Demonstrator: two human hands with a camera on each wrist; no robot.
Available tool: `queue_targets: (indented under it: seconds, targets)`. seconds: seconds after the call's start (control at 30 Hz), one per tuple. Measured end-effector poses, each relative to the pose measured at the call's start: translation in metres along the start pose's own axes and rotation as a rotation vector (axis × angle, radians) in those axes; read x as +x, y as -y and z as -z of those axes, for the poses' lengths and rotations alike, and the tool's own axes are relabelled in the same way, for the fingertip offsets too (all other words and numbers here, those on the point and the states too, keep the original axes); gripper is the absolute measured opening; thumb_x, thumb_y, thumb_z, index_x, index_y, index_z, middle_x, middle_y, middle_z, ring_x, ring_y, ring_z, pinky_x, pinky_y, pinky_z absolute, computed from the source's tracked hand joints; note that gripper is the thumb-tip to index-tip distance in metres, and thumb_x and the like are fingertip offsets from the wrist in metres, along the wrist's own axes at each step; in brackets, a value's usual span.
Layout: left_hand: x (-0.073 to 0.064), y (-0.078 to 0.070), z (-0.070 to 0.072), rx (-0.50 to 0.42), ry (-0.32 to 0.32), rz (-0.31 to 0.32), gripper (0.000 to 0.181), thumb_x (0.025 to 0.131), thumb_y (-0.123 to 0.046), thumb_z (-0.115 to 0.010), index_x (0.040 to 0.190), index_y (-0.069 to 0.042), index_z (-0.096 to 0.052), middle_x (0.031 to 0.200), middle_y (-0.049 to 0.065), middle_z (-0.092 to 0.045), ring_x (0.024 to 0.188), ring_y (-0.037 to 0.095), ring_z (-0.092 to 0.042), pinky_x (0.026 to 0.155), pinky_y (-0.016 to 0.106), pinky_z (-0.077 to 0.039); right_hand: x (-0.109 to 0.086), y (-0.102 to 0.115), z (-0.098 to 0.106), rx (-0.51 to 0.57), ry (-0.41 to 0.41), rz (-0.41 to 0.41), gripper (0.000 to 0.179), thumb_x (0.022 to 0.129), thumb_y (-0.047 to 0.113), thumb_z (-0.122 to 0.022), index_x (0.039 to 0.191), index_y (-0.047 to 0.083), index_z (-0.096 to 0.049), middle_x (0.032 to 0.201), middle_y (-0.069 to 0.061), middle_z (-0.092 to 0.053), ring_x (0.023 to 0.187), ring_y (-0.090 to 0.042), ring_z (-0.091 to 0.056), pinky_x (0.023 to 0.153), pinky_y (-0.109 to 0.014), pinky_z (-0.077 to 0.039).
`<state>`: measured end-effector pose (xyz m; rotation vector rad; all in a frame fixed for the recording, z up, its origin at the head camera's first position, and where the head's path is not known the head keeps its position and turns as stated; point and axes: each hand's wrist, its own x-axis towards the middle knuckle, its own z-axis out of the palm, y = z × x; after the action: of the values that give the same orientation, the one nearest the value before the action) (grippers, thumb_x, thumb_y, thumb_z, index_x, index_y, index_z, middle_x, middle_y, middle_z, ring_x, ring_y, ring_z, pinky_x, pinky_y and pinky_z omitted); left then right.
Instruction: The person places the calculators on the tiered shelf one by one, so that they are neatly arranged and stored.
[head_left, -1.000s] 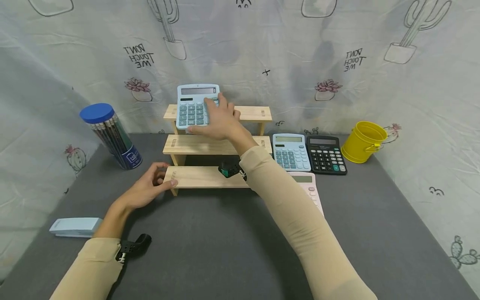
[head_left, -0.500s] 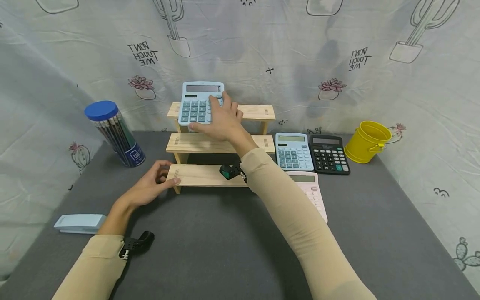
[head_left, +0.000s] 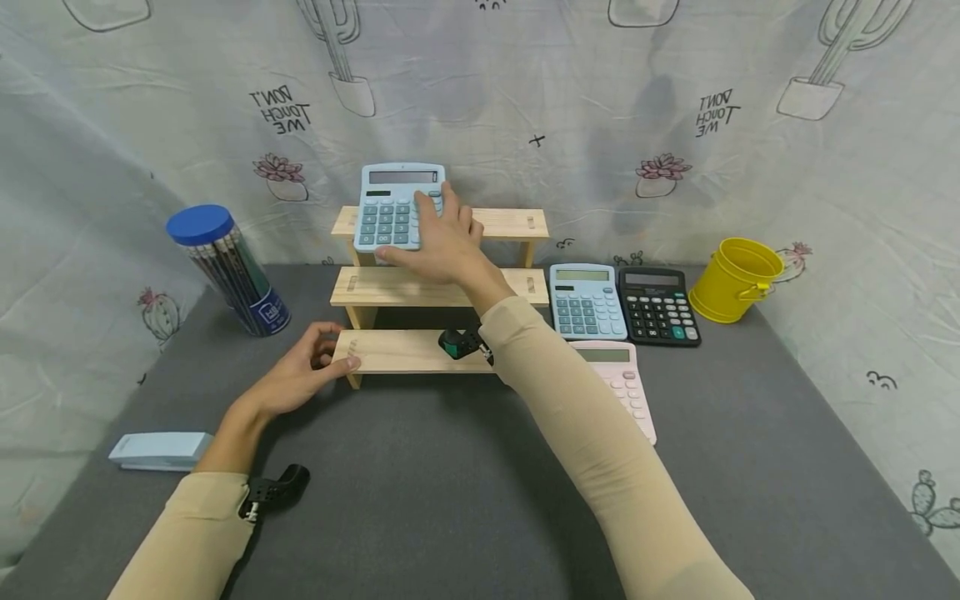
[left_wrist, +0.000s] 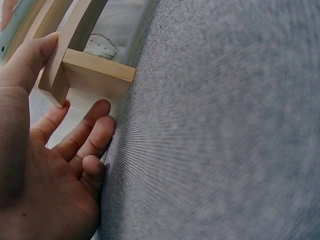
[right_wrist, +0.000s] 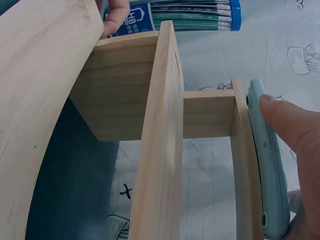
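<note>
A light-blue calculator (head_left: 387, 218) lies on the left part of the top tier of a three-tier wooden shelf (head_left: 442, 288). My right hand (head_left: 442, 242) holds it, thumb at its near edge and fingers on its right side. In the right wrist view, the calculator (right_wrist: 270, 165) is seen edge-on along the top board. My left hand (head_left: 300, 371) pinches the left end of the lowest board, with the thumb on top. The left wrist view shows that index finger touching the board's end (left_wrist: 62, 75), while the other fingers hang beside it, loosely bent.
Right of the shelf lie another light-blue calculator (head_left: 587, 304), a black calculator (head_left: 660, 312) and a pink calculator (head_left: 626, 383), partly behind my right sleeve. A yellow bucket (head_left: 731, 283) stands beyond. To the left are a blue-lidded pencil tub (head_left: 232, 275) and a pale-blue box-like object (head_left: 161, 450).
The head view has shifted slightly. Both hands keep their hold, and the calculator stays at the same place on the top tier.
</note>
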<state>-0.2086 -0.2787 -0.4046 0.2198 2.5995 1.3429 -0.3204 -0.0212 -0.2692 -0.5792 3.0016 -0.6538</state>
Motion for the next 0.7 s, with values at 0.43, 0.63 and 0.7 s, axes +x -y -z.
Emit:
queue_targets:
  seconds: [0.43, 0.63, 0.7]
  targets:
    - [-0.0006, 0.0008, -0.0008, 0.004, -0.007, 0.0, 0.073, 0.103, -0.039, -0.064, 0.153, -0.007, -0.023, 0.138, 0.025, -0.054, 0.1, 0.028, -0.055, 0.075, 0.034, -0.042, -0.0005, 0.0035, -0.0031, -0.028, -0.022, -0.024, 0.11, 0.086, 0.079, -0.058, 0.166, 0.023, -0.007, 0.172, -0.01, 0.005, 0.148, -0.03, -0.019, 0.116, -0.046, -0.023]
    - [-0.0002, 0.0011, -0.0004, 0.003, -0.009, 0.002, 0.074, 0.102, -0.04, -0.064, 0.154, -0.007, -0.023, 0.14, 0.025, -0.053, 0.104, 0.029, -0.056, 0.077, 0.035, -0.043, -0.001, 0.0037, -0.0042, -0.013, -0.034, -0.022, 0.111, 0.086, 0.078, -0.06, 0.166, 0.023, -0.006, 0.172, -0.009, 0.005, 0.148, -0.029, -0.02, 0.116, -0.046, -0.023]
    - [0.0001, 0.0012, -0.0001, 0.002, -0.009, 0.001, 0.074, 0.102, -0.041, -0.064, 0.154, -0.008, -0.023, 0.141, 0.025, -0.052, 0.105, 0.029, -0.056, 0.077, 0.034, -0.044, -0.0021, 0.0034, -0.0041, 0.003, -0.04, -0.015, 0.112, 0.085, 0.078, -0.061, 0.166, 0.023, -0.006, 0.172, -0.009, 0.006, 0.149, -0.03, -0.02, 0.118, -0.046, -0.023]
